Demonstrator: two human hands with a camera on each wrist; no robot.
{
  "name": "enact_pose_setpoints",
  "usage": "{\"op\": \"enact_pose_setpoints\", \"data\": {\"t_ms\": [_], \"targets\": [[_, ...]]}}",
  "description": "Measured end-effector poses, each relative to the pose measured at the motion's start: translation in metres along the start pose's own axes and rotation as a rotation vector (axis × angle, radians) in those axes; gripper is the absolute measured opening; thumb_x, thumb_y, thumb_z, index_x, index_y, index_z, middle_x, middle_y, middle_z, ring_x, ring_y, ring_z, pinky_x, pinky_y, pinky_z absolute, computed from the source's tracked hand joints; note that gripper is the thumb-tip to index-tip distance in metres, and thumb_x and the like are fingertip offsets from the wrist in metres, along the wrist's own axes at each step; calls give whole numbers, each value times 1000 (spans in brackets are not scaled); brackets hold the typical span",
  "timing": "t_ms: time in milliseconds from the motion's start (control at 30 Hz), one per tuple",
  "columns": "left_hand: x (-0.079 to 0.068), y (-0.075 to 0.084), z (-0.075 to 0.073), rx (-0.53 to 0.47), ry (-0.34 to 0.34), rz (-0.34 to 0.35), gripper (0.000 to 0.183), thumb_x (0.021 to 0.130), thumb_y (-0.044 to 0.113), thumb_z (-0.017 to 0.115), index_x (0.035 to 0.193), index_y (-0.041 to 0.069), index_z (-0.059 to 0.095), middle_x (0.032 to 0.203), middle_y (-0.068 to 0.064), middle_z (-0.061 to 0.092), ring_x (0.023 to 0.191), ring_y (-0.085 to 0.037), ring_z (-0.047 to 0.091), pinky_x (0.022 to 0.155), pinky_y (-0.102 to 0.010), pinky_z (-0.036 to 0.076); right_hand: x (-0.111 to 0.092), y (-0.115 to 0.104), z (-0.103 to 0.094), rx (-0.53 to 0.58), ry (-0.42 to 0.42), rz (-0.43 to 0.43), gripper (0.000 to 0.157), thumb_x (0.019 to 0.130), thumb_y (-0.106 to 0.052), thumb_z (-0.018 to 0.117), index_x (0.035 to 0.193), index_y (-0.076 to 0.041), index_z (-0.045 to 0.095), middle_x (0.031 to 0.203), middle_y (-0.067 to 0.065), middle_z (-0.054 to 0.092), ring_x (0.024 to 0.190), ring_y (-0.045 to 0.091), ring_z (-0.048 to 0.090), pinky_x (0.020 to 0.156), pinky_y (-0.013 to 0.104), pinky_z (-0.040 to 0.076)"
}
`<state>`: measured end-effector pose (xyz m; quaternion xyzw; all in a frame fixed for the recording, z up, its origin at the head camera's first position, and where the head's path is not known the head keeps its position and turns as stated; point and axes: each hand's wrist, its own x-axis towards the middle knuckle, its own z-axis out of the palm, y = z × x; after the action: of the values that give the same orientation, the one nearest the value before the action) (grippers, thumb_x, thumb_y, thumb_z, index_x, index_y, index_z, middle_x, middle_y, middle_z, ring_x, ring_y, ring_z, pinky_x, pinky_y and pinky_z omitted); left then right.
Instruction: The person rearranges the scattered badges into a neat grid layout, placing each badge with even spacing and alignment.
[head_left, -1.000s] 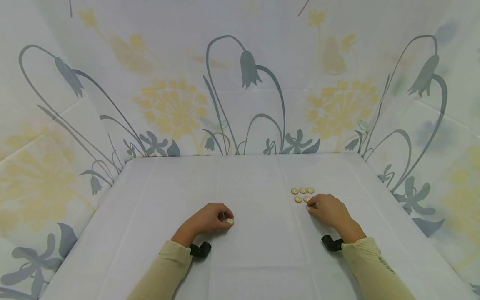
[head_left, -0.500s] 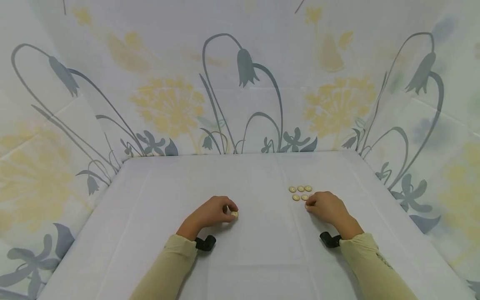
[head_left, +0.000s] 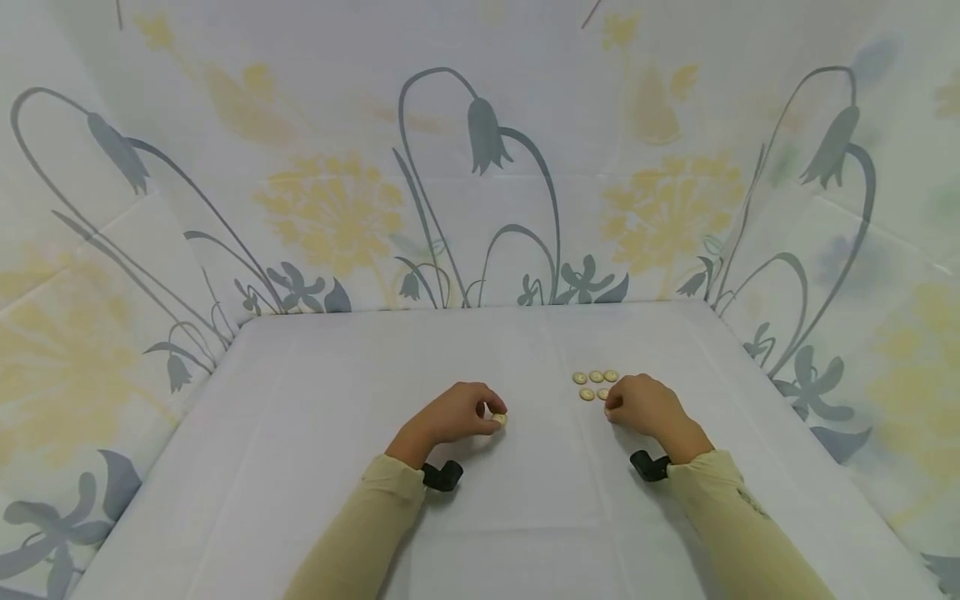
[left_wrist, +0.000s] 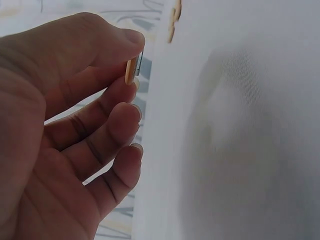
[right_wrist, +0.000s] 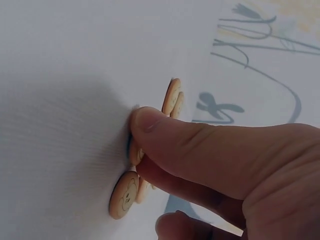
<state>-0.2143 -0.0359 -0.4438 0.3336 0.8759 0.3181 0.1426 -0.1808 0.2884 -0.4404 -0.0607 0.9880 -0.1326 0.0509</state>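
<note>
Above the middle of the white table, my left hand [head_left: 459,412] pinches a small round wooden badge [head_left: 499,420] between thumb and forefinger. The left wrist view shows that badge [left_wrist: 131,70] edge-on, a thin metal piece on its back, the other fingers loosely curled. My right hand [head_left: 651,408] is down at the table, thumb and forefinger pinching another wooden badge [right_wrist: 136,151], mostly covered by the thumb. Several matching badges [head_left: 596,377] lie in two short rows just beyond the right fingertips. A line-drawn face marks the near badge [right_wrist: 125,195] in the right wrist view.
A white cloth covers the table [head_left: 315,467]. Behind it and along both sides hangs a patterned curtain [head_left: 480,225] with grey and yellow flowers. A black wrist camera [head_left: 442,476] sits at the left wrist, another [head_left: 649,466] at the right.
My left hand has moved right and slightly away from me with the badge pinched in it, nearing the rows. My right hand stays by the rows, still pinching its badge.
</note>
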Motion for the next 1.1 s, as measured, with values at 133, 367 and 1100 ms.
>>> {"op": "enact_pose_setpoints", "data": {"t_ms": [133, 367, 1100], "targets": [[8, 5, 6, -1, -3, 19, 21, 87, 20, 71, 108, 16, 73, 103, 6, 68, 84, -10, 54, 70, -24, 47, 2, -1, -1, 5, -15, 10, 5, 82, -19, 72, 80, -16, 74, 80, -3, 68, 69, 14, 54, 58, 31, 43], [20, 18, 13, 16, -5, 35, 22, 88, 21, 71, 109, 17, 73, 103, 6, 68, 83, -10, 54, 70, -22, 47, 1, -1, 0, 5, -1, 14, 4, 82, -18, 72, 82, -16, 75, 82, -2, 69, 69, 15, 54, 59, 32, 43], [52, 49, 44, 35, 12, 31, 22, 87, 22, 72, 108, 16, 74, 100, 6, 68, 78, -4, 55, 69, -18, 46, -1, -7, -4, -3, -27, 22, 3, 81, -15, 73, 84, -14, 75, 82, -2, 69, 69, 15, 54, 59, 32, 43]]}}
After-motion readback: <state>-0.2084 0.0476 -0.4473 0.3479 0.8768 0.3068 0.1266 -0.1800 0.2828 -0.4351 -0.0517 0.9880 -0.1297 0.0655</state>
